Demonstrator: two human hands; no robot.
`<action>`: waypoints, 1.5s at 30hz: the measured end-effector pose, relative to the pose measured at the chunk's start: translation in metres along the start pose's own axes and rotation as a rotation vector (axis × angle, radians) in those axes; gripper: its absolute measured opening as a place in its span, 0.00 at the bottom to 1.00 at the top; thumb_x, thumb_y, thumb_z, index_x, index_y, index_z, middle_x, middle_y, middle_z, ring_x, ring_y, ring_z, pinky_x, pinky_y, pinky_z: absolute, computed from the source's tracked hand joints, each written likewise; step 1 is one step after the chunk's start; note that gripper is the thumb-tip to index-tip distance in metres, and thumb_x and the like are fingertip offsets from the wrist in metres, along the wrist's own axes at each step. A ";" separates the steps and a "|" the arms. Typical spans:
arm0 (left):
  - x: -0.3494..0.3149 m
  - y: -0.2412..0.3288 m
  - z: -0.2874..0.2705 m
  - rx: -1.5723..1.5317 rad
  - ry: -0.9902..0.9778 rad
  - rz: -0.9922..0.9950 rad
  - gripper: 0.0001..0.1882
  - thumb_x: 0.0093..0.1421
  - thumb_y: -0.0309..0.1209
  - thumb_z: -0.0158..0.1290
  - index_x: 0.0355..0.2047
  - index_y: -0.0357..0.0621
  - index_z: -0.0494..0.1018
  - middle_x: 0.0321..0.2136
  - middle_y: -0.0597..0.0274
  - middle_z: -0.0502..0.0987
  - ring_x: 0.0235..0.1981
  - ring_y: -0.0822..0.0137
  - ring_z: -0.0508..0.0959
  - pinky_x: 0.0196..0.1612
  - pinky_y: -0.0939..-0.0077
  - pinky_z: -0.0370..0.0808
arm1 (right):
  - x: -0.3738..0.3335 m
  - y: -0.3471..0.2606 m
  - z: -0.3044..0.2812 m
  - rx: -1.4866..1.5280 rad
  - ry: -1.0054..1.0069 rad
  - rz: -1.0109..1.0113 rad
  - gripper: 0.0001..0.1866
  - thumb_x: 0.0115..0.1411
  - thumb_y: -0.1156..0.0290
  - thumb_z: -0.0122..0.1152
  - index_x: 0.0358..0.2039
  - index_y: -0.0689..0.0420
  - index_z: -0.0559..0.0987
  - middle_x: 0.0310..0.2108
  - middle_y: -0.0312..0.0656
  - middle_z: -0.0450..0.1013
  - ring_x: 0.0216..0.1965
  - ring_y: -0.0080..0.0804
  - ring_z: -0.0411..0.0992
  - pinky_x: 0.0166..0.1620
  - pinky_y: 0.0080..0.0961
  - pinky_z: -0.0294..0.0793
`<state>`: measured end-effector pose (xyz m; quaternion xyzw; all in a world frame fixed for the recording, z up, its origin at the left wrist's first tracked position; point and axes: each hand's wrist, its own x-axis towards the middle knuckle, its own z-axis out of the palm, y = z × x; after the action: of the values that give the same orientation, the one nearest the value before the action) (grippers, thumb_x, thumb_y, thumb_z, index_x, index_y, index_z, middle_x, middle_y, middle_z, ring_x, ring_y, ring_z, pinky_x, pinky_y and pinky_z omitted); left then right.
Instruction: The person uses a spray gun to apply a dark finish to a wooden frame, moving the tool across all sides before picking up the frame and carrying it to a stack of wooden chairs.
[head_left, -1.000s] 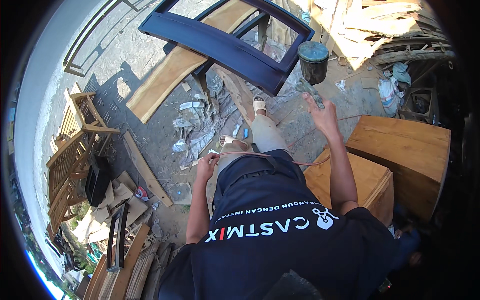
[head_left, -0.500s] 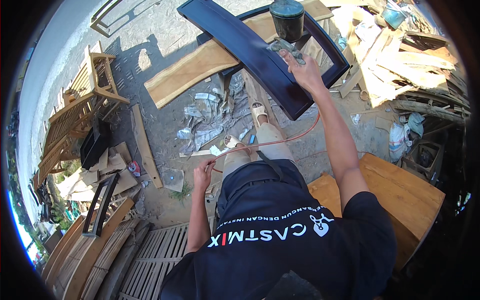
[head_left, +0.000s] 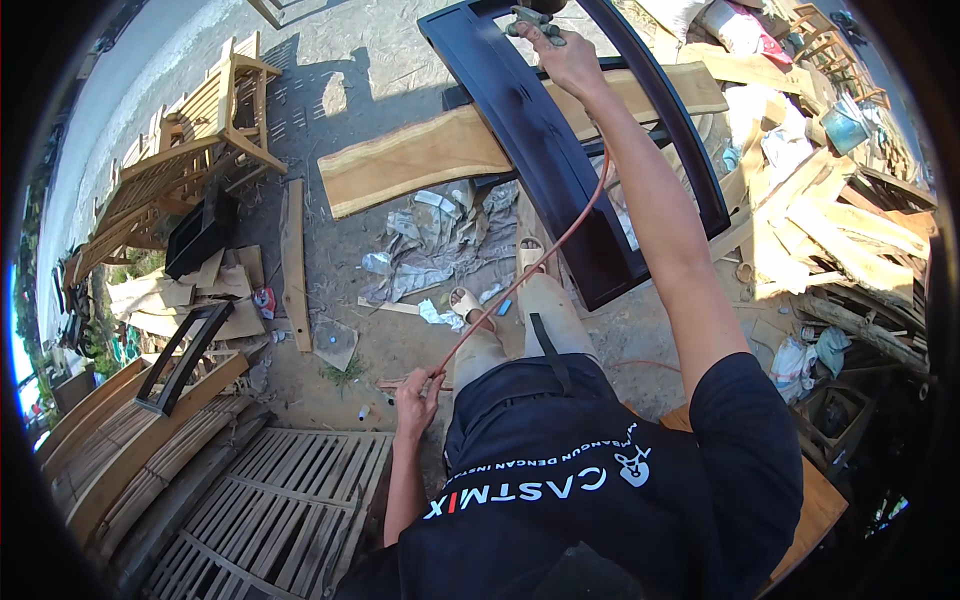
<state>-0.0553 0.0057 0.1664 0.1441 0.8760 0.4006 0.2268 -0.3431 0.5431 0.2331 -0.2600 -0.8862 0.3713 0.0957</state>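
My right hand (head_left: 572, 64) is stretched far forward, its fingers wrapped round a spray gun (head_left: 528, 24) whose dark paint cup shows only partly at the top edge. Beneath it lies a dark, glossy wooden frame (head_left: 530, 135) with a broad curved panel and an open side. The frame rests across a pale wooden plank (head_left: 415, 165). From the gun a reddish-orange air hose (head_left: 545, 258) runs back toward me, and my left hand (head_left: 416, 402) is closed on it beside my left hip. Whether the gun is touching the frame, I cannot tell.
Crumpled plastic sheeting (head_left: 430, 245) lies on the ground ahead of my feet. Slatted wooden benches (head_left: 200, 130) stand at the left, above a small black frame (head_left: 185, 360). Scrap wood (head_left: 850, 225) and a blue bucket (head_left: 846, 124) are piled at the right. A slatted bamboo platform (head_left: 270, 510) is at lower left.
My right hand has carried the spray gun forward and left, toward the frame's far end. The hose now stretches straighter between my hands; my left hand still grips it. The whole view has shifted.
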 end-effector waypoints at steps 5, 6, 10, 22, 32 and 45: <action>0.004 0.047 0.017 -0.028 0.109 0.026 0.07 0.59 0.20 0.61 0.38 0.38 0.81 0.31 0.53 0.82 0.33 0.54 0.83 0.38 0.66 0.77 | 0.061 -0.011 0.016 0.058 0.023 -0.113 0.46 0.56 0.21 0.54 0.30 0.61 0.84 0.20 0.42 0.77 0.26 0.33 0.79 0.36 0.35 0.78; 0.004 0.056 0.021 -0.013 0.124 0.019 0.07 0.59 0.21 0.61 0.38 0.37 0.81 0.31 0.53 0.82 0.33 0.56 0.83 0.38 0.67 0.77 | 0.072 -0.014 0.025 0.165 0.138 -0.184 0.30 0.66 0.42 0.59 0.39 0.61 0.85 0.34 0.56 0.82 0.38 0.51 0.82 0.42 0.42 0.77; -0.005 0.086 0.047 -0.025 0.183 -0.045 0.07 0.59 0.21 0.61 0.38 0.35 0.81 0.30 0.54 0.82 0.32 0.59 0.83 0.38 0.69 0.77 | 0.086 -0.010 0.018 0.236 0.049 -0.247 0.27 0.66 0.44 0.59 0.41 0.60 0.86 0.34 0.56 0.83 0.38 0.52 0.82 0.43 0.42 0.77; -0.051 0.104 0.091 0.028 0.291 -0.095 0.08 0.59 0.20 0.61 0.40 0.34 0.80 0.32 0.53 0.82 0.34 0.58 0.83 0.40 0.68 0.77 | -0.076 0.078 -0.104 0.150 -0.269 -0.004 0.37 0.61 0.30 0.60 0.30 0.58 0.82 0.18 0.33 0.72 0.18 0.20 0.66 0.24 0.24 0.65; -0.094 0.113 0.128 0.102 0.284 -0.018 0.07 0.61 0.22 0.59 0.40 0.37 0.81 0.31 0.52 0.81 0.31 0.58 0.82 0.36 0.68 0.76 | -0.229 0.145 -0.184 0.135 -0.406 0.070 0.37 0.60 0.31 0.62 0.27 0.61 0.82 0.18 0.34 0.71 0.24 0.24 0.69 0.32 0.27 0.68; -0.155 0.179 0.232 0.080 0.317 -0.058 0.07 0.60 0.22 0.61 0.40 0.38 0.81 0.33 0.52 0.81 0.35 0.53 0.82 0.37 0.65 0.76 | -0.324 0.215 -0.283 0.026 -0.728 -0.047 0.34 0.64 0.35 0.60 0.34 0.61 0.83 0.20 0.37 0.73 0.27 0.25 0.72 0.35 0.28 0.71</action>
<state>0.2092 0.1998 0.2134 0.0625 0.9199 0.3762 0.0913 0.1174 0.6697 0.2877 -0.0894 -0.8632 0.4483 -0.2142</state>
